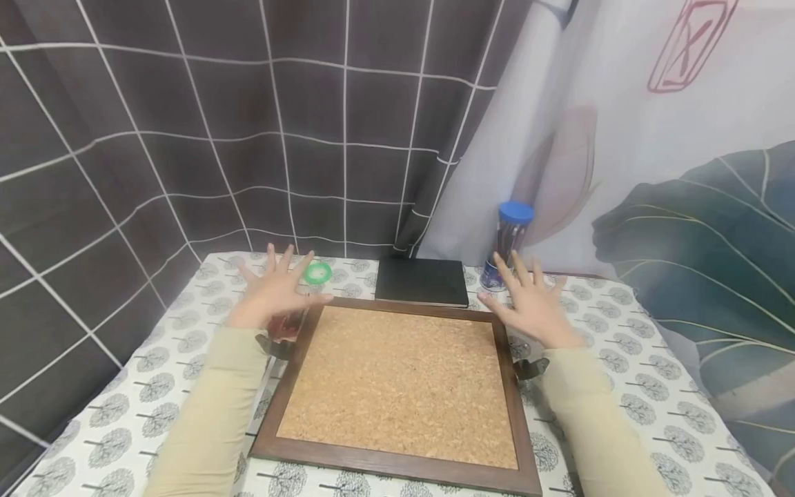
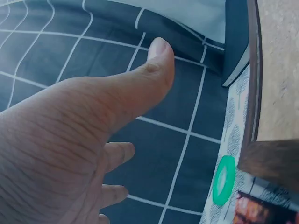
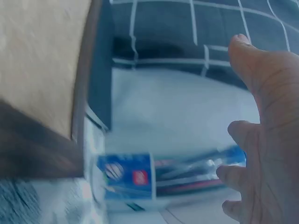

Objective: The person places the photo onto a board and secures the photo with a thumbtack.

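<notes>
A cork board (image 1: 397, 383) in a dark brown wooden frame (image 1: 397, 464) lies on the table in front of me. My left hand (image 1: 276, 290) is spread wide above the board's far left corner and holds nothing. Over the far right corner, my right hand (image 1: 531, 304) is spread the same way, also with nothing in it. In the left wrist view the thumb (image 2: 159, 58) points away from the other fingers. The right wrist view has that hand's fingers (image 3: 236, 177) overlapping the end of a clear jar.
Behind the board lies a black book (image 1: 421, 281). A green ring of tape (image 1: 317, 273) sits near my left hand, with a dark reddish picture (image 2: 252, 209) beside the frame. The blue-lidded jar (image 1: 511, 238) stands at the back right. Gridded curtain (image 1: 310, 166) hangs behind the table.
</notes>
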{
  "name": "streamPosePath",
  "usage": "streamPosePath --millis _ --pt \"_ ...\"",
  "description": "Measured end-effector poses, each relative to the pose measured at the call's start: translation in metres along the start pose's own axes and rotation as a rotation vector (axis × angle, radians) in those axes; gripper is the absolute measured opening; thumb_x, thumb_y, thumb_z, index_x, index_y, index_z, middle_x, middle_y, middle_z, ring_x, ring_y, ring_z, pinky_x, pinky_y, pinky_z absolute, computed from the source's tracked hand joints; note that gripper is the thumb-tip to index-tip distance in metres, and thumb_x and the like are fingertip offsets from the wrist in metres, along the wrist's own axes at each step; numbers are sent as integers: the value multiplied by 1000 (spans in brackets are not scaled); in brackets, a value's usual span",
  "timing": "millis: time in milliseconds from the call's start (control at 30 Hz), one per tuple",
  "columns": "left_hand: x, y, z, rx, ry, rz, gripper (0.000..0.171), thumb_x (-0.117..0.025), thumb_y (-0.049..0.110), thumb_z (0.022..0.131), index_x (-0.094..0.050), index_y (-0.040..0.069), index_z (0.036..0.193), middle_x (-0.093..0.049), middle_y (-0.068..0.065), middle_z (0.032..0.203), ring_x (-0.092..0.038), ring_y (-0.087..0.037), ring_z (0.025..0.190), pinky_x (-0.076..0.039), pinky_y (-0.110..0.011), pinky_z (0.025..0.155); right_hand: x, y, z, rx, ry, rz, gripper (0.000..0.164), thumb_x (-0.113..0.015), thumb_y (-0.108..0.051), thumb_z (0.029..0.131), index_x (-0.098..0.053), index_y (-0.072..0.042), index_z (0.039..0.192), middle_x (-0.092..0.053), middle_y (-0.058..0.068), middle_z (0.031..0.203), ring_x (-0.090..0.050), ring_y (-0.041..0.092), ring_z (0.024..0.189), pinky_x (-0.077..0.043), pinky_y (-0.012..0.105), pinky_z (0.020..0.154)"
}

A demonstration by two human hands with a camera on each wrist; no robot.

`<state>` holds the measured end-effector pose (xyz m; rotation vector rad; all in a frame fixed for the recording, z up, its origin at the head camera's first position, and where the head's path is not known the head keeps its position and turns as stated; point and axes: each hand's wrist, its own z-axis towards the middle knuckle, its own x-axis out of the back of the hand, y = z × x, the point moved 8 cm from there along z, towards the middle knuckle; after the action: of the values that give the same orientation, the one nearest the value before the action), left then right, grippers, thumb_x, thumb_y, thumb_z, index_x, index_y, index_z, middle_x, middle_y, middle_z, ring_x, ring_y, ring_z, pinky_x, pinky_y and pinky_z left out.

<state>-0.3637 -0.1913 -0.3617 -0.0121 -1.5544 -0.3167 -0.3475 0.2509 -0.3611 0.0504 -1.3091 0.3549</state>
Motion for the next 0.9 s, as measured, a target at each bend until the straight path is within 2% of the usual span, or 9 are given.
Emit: streamPosePath --millis 167,300,400,500,567,667,700,800,900 --pt "7 -11 -3 24 22 7 113 -40 92 78 -9 25 163 5 -21 165 23 -48 144 26 -81 87 16 17 -2 -46 20 9 87 -39 -72 95 -6 -28 163 -1 15 167 8 52 147 27 75 93" --pt "10 -15 -5 28 28 -23 110 -42 90 79 -10 26 163 5 -20 166 23 -47 144 28 -79 87 21 22 -3 -51 10 30 88 -39 -72 95 -4 -28 163 2 13 167 12 49 147 25 77 94" --pt "10 -17 -4 31 18 -26 110 -41 90 79 -10 26 163 3 -20 166 19 -49 145 29 -79 86 21 23 -4 -10 -4 96 86 -45 -67 97 -10 -25 163 -7 16 167 -1 50 149 7 81 103" --pt "11 -24 -4 65 16 -39 111 -40 91 79 -15 22 162 -9 -22 165 2 -54 147 23 -83 88 15 25 -4 77 -52 204 73 -53 -53 100 -32 -12 157 -33 21 158 -30 49 142 -22 75 108" --pt "13 -33 -4 102 29 -69 109 -41 88 82 -19 18 161 -19 -24 162 -11 -58 144 17 -86 90 9 29 -7 120 -100 274 57 -57 -41 102 -50 -3 144 -54 22 142 -50 46 128 -38 67 103" --pt "18 -47 -5 156 82 -153 100 -48 77 89 -27 8 158 -33 -28 156 -28 -58 138 -4 -85 101 -4 46 -12 109 -173 343 35 -60 -30 102 -67 -1 120 -71 15 113 -65 39 106 -48 61 94" --pt "19 -53 -5 175 96 -179 97 -50 74 91 -29 5 156 -35 -29 154 -31 -58 137 -10 -83 102 -8 54 -13 92 -190 356 32 -61 -29 101 -69 -2 115 -73 11 107 -67 35 101 -50 60 91" --pt "18 -68 -5 218 120 -246 89 -57 63 94 -36 -2 151 -46 -32 144 -43 -54 130 -33 -73 101 -26 78 -20 18 -246 448 28 -63 -30 100 -70 -7 112 -73 5 103 -66 26 97 -50 54 89" --pt "5 -84 -10 267 81 -294 84 -61 55 93 -39 -6 147 -49 -34 139 -48 -54 123 -38 -70 98 -46 101 -27 -57 -284 553 32 -64 -35 99 -69 -10 117 -72 6 106 -63 22 93 -48 45 84"
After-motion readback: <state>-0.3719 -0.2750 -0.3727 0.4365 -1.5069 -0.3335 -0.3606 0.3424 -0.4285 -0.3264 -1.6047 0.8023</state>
